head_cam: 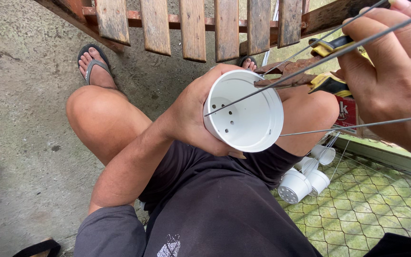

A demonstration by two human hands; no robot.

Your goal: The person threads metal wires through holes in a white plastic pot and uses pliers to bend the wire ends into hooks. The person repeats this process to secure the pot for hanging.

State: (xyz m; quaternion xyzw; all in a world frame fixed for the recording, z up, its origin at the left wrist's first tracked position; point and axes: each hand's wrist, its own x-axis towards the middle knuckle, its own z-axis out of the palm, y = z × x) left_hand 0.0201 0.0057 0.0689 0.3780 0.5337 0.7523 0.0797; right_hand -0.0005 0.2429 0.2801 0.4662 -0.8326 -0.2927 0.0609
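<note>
We sit below the weathered wooden slat bench (191, 26). Beneath it our left hand (193, 112) clamps the white round plastic pot (246, 112); our right hand (396, 71) grips rusty yellow-handled pliers (305, 71) and thin grey wire (272, 83).

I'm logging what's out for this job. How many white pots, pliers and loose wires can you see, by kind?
White plastic pots: 5, one in the left hand at and four on the mesh, near
Pliers: 1, in the right hand
Wires: 3, one at
Total: 9
</note>
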